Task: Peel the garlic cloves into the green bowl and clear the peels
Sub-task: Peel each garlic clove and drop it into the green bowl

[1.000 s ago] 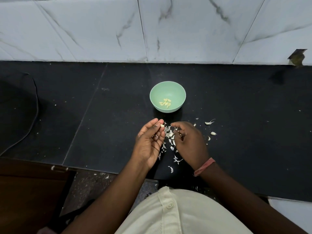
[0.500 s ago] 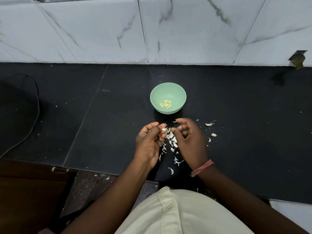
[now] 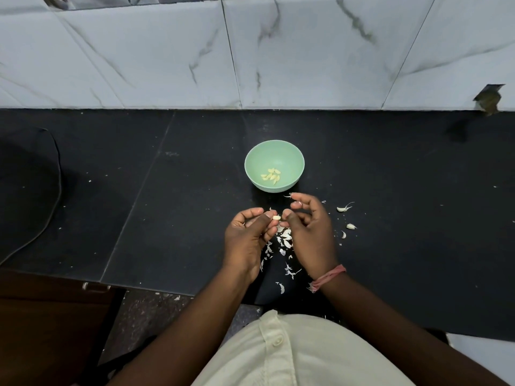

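Green bowl (image 3: 274,151) holds peeled cloves (image 3: 271,175) at 12 o'clock of the hands. Left hand (image 3: 246,239) pinches a clove (image 3: 276,217); right hand (image 3: 309,232) has curled fingers beside it, whether gripping I cannot tell. Peels (image 3: 284,240) lie beneath.

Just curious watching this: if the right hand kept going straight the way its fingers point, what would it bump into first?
Probably the garlic clove pinched in the left hand: the right hand points left toward it, almost touching. Depth is hard to judge.

One head-worn view — looking steeply down, close over the counter (image 3: 390,218)
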Demonstrator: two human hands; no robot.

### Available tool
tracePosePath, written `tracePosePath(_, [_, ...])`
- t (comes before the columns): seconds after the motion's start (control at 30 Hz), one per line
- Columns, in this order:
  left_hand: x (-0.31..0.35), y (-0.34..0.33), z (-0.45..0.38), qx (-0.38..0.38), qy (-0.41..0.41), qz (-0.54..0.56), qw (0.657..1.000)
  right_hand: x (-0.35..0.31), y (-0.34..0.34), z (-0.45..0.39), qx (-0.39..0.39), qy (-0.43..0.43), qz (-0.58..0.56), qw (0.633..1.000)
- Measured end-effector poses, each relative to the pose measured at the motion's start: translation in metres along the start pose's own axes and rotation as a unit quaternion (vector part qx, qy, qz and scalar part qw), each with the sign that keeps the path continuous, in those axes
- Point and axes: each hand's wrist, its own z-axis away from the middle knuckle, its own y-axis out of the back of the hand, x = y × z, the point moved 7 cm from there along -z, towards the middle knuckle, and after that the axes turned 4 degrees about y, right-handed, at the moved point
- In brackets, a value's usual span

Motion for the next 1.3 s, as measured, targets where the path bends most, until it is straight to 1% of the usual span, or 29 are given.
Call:
tracePosePath(0.2, [-0.001,-0.004,-0.002,-0.003,-0.003,-0.001,1.0,0.002,0.001,-0.001,0.013,0.058,0.099,0.993])
tracePosePath(0.27, [-0.003,-0.007,-0.002,-0.007,-0.004,-0.006,1.0,-0.002,0.0,-0.002,0.025,0.075,0.136,0.988])
tracePosePath(0.4, [-0.005,-0.012,-0.002,-0.01,0.0,-0.01,1.0,-0.003,-0.003,-0.006,0.022,0.114,0.189,0.975])
tracePosePath(0.63, [-0.003,-0.012,-0.009,-0.016,0.01,0.015,1.0,0.01,0.003,-0.017,0.041,0.069,0.161,0.984])
tracePosePath(0.9, [0.024,-0.016,-0.033,0.043,-0.055,-0.032,0.997,0.017,0.009,-0.021,0.037,0.033,0.179,0.983])
tracePosePath(1.03, [0.033,-0.023,-0.049,0.065,-0.071,-0.039,0.995,0.017,0.008,-0.02,0.023,0.024,0.172,0.985])
tracePosePath(1.3, [0.039,-0.031,-0.065,0.118,-0.095,-0.134,0.979,0.011,0.008,-0.023,0.007,0.034,0.159,0.987])
